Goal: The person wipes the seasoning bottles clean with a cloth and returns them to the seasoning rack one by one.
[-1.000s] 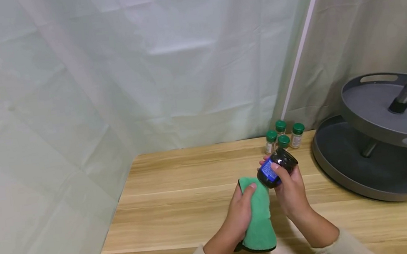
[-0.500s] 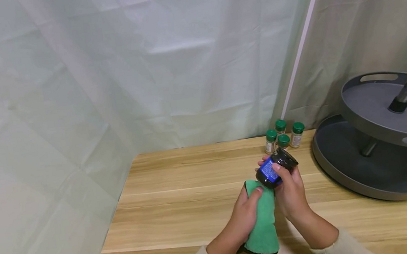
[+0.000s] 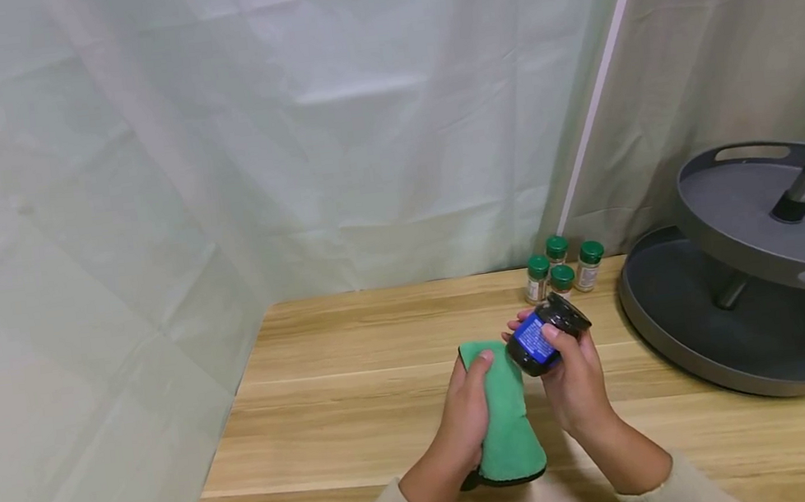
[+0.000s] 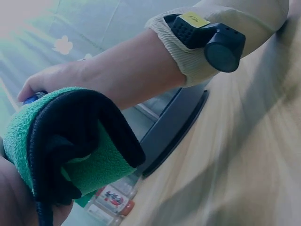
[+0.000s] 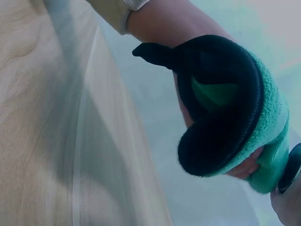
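Observation:
My left hand (image 3: 468, 409) grips a folded green cloth (image 3: 507, 421) with dark edging, its thumb lying on top. In the left wrist view the cloth (image 4: 80, 141) curls over with its black border toward the camera. A dark glass jar with a blue label (image 3: 542, 337) is held in my right hand (image 3: 578, 384), tilted, its thumb on the label and fingers behind it. The jar's base is right beside the cloth's upper end. Only a dark edge of the jar (image 5: 290, 167) shows in the right wrist view, where the cloth (image 5: 273, 136) hides much of the left hand.
Several small spice bottles with green caps (image 3: 588, 255) stand at the table's back edge, just beyond the jar. To the right is a two-tier dark grey round tray stand (image 3: 672, 361) with a metal post. Pale curtains (image 3: 373, 122) hang behind the wooden table (image 3: 333, 424).
The left hand with the cloth shifts slightly right and down, then back left and up, away from the jar's base. The right hand and jar stay almost in place.

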A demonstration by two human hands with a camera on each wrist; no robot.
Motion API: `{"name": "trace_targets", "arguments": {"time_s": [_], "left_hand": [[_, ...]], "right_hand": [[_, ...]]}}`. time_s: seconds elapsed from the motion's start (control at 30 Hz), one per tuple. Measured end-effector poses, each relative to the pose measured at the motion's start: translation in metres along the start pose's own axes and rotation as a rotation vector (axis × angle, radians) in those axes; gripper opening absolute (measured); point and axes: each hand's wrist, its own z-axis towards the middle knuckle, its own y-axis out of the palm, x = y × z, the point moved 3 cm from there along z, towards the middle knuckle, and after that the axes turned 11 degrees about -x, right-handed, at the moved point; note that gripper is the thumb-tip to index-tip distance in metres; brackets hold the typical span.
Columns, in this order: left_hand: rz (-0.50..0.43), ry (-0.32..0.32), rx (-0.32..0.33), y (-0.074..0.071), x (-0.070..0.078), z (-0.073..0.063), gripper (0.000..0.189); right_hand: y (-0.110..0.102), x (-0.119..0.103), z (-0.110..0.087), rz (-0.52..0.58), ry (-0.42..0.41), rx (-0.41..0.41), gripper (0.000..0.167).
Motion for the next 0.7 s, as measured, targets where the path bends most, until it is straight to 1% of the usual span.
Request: {"name": "trace_targets", "arguments": {"time_s": [0.07, 0.23, 0.37, 0.47, 0.57, 0.63, 0.7], "left_hand": [[-0.002, 0.023, 0.005, -0.002, 0.003, -0.001, 0.044], [0.019, 0.088, -0.008, -0.003, 0.011, -0.004, 0.039], [0.084, 0.126, -0.011, -0.002, 0.016, -0.008, 0.036], [0.155, 0.161, -0.017, 0.0, 0.019, -0.01, 0.032], [0.22, 0.198, -0.043, 0.003, 0.02, -0.012, 0.03], [0.249, 0.223, -0.072, 0.005, 0.018, -0.013, 0.031], [0.268, 0.231, -0.101, 0.008, 0.016, -0.013, 0.031]], "right_hand": [[0.0, 0.0, 0.0, 0.002, -0.001, -0.002, 0.027], [-0.001, 0.001, 0.001, 0.01, 0.01, 0.009, 0.028], [-0.003, 0.001, 0.001, 0.005, 0.027, 0.041, 0.032], [-0.005, 0.0, 0.001, -0.005, 0.043, 0.064, 0.033], [-0.008, -0.001, 0.002, -0.008, 0.051, 0.077, 0.032], [-0.009, -0.002, 0.003, 0.0, 0.043, 0.08, 0.03], [-0.009, -0.003, 0.004, 0.014, 0.029, 0.078, 0.029]]}}
